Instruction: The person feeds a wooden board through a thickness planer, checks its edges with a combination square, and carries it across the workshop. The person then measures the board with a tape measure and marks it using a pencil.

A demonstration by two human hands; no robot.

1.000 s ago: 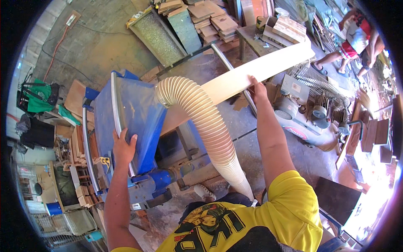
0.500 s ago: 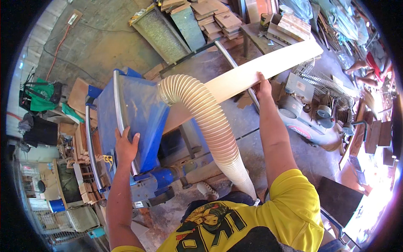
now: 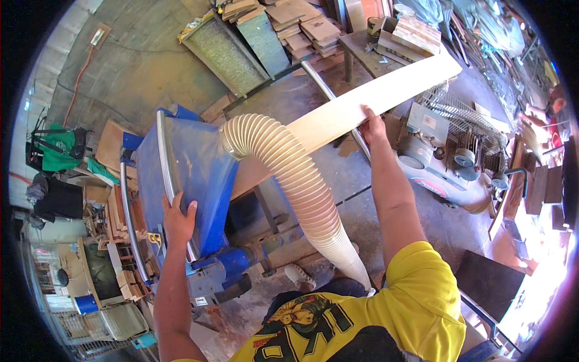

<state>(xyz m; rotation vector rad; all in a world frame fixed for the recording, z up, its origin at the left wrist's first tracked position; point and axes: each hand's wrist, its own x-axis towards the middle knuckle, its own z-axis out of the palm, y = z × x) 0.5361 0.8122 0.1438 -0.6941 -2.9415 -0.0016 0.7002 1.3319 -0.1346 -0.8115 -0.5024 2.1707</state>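
Note:
My left hand (image 3: 178, 220) lies with fingers spread on the blue planer-like machine (image 3: 199, 166), across its metal rail (image 3: 164, 157). My right hand (image 3: 372, 125) grips the near edge of a long pale board (image 3: 392, 90), thumb visible and the other fingers partly hidden. The board extends from under the ribbed hose (image 3: 289, 175) at the machine out over a second metal rail (image 3: 322, 81) toward the upper right. The hose arches from the machine's top down between my forearms.
A compressor (image 3: 440, 181) stands right of the board. Stacked wood pieces (image 3: 313, 27), metal troughs (image 3: 223, 54) and a small table (image 3: 359, 51) are at the back. A green bag (image 3: 57, 139) and timber lie at the left, a dark panel (image 3: 488, 283) at lower right.
The board has slid slightly toward the upper right with my right hand on it; my left hand stays put. The person seen at upper right has moved right, mostly out of view.

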